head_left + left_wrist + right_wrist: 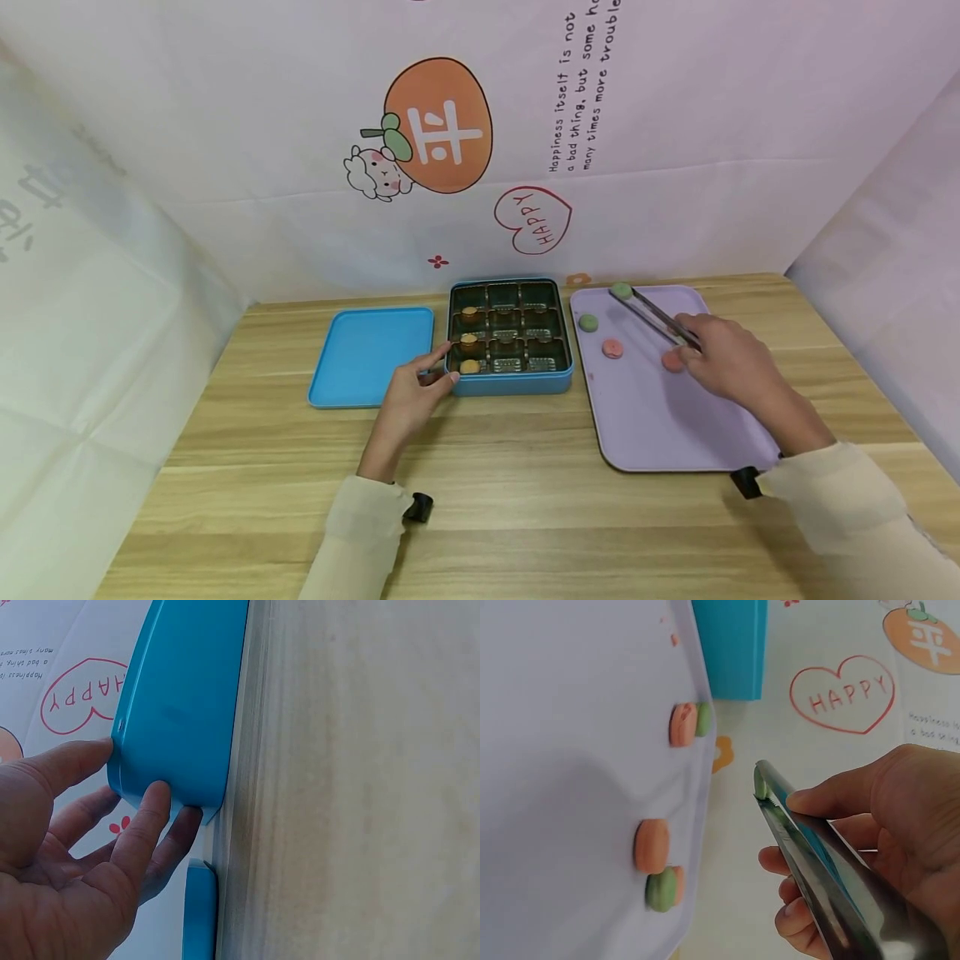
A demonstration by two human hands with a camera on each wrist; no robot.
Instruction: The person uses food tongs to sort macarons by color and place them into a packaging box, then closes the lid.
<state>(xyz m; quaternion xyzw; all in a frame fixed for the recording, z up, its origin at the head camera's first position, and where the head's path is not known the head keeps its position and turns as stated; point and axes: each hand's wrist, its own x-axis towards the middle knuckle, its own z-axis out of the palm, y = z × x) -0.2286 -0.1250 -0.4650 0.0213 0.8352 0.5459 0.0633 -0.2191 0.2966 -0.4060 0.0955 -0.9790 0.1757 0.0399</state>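
Note:
My right hand [723,354] grips metal tongs [660,315], their tips pinching a green macaron [622,291] above the far edge of the lilac tray [675,425]. Below it on the tray lie another green macaron [588,322] and pink macarons, one [612,348] near the left side and one [672,360] by the hand. With fingers fairly straight, my left hand [415,393] touches the front left corner of a blue tin [513,383]. Its dark divided insert [504,323] has three yellow-brown macarons [469,340] down the left column. In the left wrist view, fingertips [156,796] rest against the tin's side.
A blue lid [375,354] lies left of the tin, partly behind the left hand. The tray stands close to the tin's right side. Behind everything hangs a printed white cloth [300,242], at the back edge of the wooden table [495,508].

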